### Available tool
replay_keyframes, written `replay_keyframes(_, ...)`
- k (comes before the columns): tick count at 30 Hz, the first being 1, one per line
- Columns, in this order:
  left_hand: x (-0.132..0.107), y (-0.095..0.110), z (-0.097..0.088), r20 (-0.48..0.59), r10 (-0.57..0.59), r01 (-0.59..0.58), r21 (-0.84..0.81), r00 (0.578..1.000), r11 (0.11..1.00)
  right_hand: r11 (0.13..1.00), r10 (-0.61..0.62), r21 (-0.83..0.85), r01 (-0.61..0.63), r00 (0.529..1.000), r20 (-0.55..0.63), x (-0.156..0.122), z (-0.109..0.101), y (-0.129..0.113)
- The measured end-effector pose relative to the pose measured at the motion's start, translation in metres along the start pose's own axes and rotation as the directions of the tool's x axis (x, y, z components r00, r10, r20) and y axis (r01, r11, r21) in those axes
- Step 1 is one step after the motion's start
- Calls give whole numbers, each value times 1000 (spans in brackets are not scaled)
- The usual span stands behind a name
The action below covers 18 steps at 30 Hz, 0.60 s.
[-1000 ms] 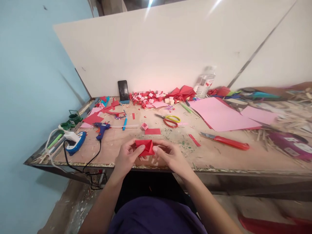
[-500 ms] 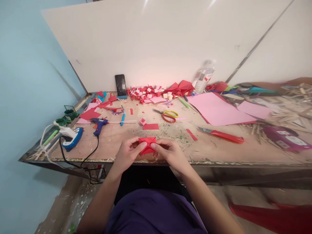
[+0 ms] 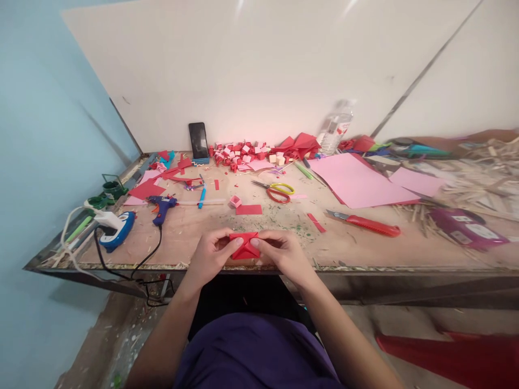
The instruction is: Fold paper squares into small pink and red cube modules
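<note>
A small folded piece of red paper (image 3: 245, 246) sits between both my hands at the near edge of the wooden table (image 3: 344, 251). My left hand (image 3: 211, 256) pinches its left side with thumb and fingers closed on it. My right hand (image 3: 280, 254) pinches its right side the same way. The paper is creased into a pointed, pocket-like shape. Just beyond it lie a flat red paper rectangle (image 3: 248, 209) and a tiny pink-and-red paper box (image 3: 234, 202).
A blue glue gun (image 3: 160, 206) with a black cord, yellow-and-red scissors (image 3: 275, 190) and a red utility knife (image 3: 365, 223) lie on the table. Pink sheets (image 3: 357, 183), a heap of small red and pink boxes (image 3: 243, 154), a phone (image 3: 198, 141) and a water bottle (image 3: 335, 128) stand further back.
The view has shifted slightly, so the table sits a little higher in frame. My fingers have pressed the red paper flatter and closer together; both hands stay on it.
</note>
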<state>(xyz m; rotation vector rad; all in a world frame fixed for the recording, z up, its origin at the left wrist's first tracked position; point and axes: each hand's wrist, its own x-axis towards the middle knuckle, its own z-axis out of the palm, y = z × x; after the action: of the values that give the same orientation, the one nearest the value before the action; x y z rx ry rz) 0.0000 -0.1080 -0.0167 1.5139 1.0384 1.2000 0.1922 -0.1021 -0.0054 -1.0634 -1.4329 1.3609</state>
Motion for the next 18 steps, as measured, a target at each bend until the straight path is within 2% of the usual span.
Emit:
replay_keyframes(10,1,0,-1,-42,27,-25,44,999,999,1000,2,-28,-1,1000,17,1,-3,2)
replay_keyframes(18,-2,-1,1,-55,18,-13,92,998,996,991,-68,-114,70,997,24,1,-4,1)
